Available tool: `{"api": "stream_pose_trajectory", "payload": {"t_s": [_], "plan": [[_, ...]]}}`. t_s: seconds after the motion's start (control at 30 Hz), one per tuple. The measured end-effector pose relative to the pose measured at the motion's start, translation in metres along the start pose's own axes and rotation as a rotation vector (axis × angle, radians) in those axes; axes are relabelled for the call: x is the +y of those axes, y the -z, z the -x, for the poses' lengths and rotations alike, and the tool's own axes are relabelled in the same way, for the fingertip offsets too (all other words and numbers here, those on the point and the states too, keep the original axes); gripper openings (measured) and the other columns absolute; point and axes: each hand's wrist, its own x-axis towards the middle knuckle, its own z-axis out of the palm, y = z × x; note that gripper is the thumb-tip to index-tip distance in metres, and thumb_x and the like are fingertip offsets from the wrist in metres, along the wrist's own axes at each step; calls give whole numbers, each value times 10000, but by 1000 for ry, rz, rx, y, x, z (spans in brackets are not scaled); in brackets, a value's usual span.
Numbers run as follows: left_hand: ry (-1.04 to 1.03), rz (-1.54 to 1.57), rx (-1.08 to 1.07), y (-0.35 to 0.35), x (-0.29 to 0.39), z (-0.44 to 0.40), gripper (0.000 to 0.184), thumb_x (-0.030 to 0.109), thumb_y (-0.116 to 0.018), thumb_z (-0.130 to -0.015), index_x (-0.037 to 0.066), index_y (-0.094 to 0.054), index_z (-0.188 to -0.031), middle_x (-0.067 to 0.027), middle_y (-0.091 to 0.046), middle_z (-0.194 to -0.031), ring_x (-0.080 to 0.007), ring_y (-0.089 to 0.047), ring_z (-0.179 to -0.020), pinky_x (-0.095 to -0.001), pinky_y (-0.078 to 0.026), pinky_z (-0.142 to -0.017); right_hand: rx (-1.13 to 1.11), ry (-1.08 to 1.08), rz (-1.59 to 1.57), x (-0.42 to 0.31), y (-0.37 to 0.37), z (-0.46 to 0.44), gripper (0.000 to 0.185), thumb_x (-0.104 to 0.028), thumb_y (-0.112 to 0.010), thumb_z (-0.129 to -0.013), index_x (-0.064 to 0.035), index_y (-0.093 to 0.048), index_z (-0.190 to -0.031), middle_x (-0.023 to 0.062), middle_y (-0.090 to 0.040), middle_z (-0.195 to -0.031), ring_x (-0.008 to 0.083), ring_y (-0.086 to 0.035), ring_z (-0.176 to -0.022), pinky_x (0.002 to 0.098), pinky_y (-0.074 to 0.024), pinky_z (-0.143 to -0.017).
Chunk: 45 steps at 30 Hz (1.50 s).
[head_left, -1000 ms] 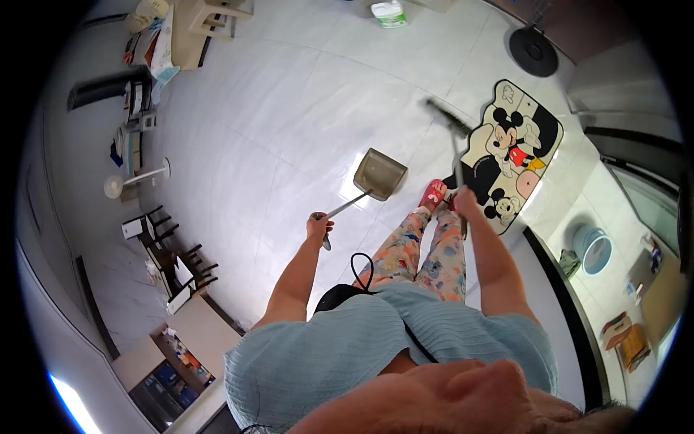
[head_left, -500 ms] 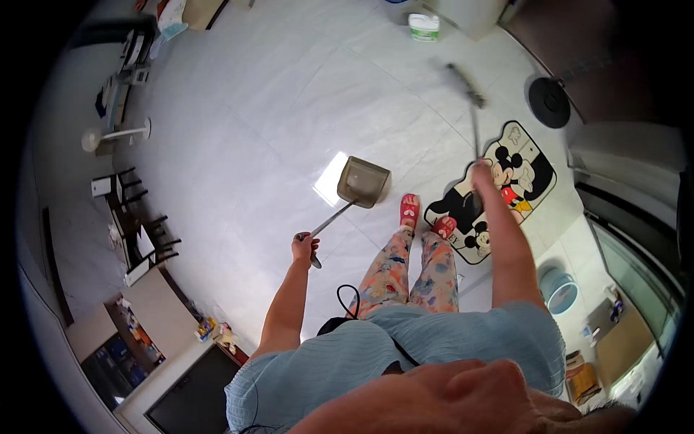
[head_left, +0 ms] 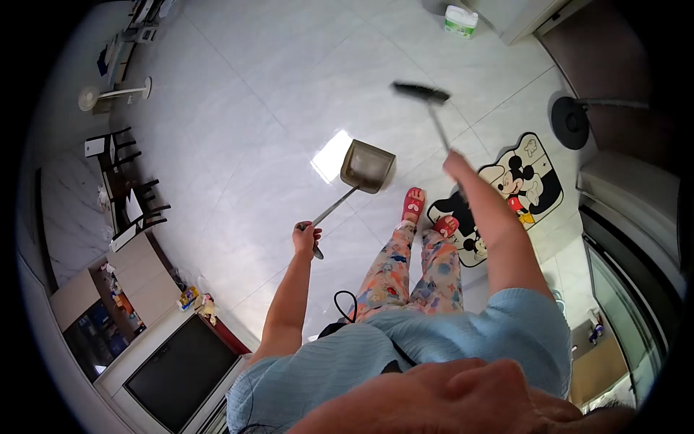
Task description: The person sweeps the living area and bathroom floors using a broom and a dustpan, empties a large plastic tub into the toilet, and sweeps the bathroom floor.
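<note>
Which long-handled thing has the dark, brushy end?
The broom, held in the right hand. The other, the dustpan in the left hand, looks brownish and scoop-shaped.

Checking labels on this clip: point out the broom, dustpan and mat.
Broom (head_left: 421, 92): head view, on its brush head.
Dustpan (head_left: 369, 167): head view, on its pan.
Mat (head_left: 515, 185): head view, on its cartoon print.

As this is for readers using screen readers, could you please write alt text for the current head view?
A person's left hand holds a dustpan by its handle and the right hand grips a broom, over a pale tiled floor. A cartoon mat lies to the right.
</note>
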Motion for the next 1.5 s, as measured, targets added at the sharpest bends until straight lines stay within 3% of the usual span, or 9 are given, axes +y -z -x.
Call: {"api": "stream_pose_trajectory", "payload": {"t_s": [0.03,0.1,0.13,0.2,0.23,0.43,0.8,1.1,1.5], "plan": [[-8,4,-8,-1,4,3,155,68,-465,-828,69,-476,-982,-111,-622,-726,-121,-532,-526,-239,-371,-409,-83,443,411,48,-57,-26,283,-38,-463,-751,90,-555,-986,252,-612,-894,334,-631,-747,422,-507,-659],[11,-27,6,-2,2,0,155,73,-472,-829,70,-477,-984,-112,-624,-713,-126,-542,-514,-241,-373,-408,-514,-150,243,-48,-2,88,221,-69,-521,-725,63,-600,-883,215,-630,-806,281,-636,-783,403,-499,-678],[-4,-40,0,1,3,3,158,71,-486,-825,66,-478,-983,-114,-626,-701,-139,-568,-511,-245,-382,-405,-637,397,609,-27,-24,87,209,-63,-511,-735,47,-591,-894,189,-620,-740,270,-630,-680,389,-493,-589],[-26,-34,-26,6,-4,-2,158,86,-498,-826,73,-478,-982,-113,-627,-710,-143,-563,-514,-253,-393,-405,-707,533,439,0,-38,117,199,-56,-489,-752,16,-575,-916,143,-587,-639,248,-594,-505,359,-463,-446],[-31,-34,-42,7,-5,-2,159,101,-510,-826,79,-478,-980,-113,-628,-718,-147,-557,-517,-262,-403,-404,-639,114,-96,3,-30,159,199,-55,-477,-759,2,-566,-928,122,-563,-603,236,-563,-433,344,-439,-392],[-148,-179,-203,8,30,25,130,89,-520,-823,65,-486,-946,-85,-605,-689,-161,-595,-513,-261,-395,-399,-230,213,-279,71,-10,338,202,-99,-473,-783,-3,-503,-958,104,-507,-561,185,-516,-401,334,-405,-356],[-504,-605,-593,-31,130,186,101,34,-525,-820,12,-491,-912,-76,-550,-711,-149,-586,-516,-265,-515,-483,303,-760,-1233,148,-82,607,194,-169,-519,-828,5,-497,-746,89,-479,-535,197,-490,-403,372,-420,-351],[-729,-897,-901,-202,159,363,150,43,-498,-789,49,-469,-935,-61,-554,-652,-135,-577,-506,-232,-416,-408,559,-901,-2063,219,-121,682,242,-144,-541,-803,-18,-481,-604,103,-481,-500,224,-463,-375,374,-408,-356],[-893,-1122,-1142,-355,106,623,148,71,-516,-785,69,-501,-932,-77,-607,-688,-119,-572,-517,-221,-389,-429,715,-750,-1947,298,-85,770,204,-152,-529,-809,-8,-517,-665,85,-472,-496,206,-473,-385,341,-402,-349]]}}
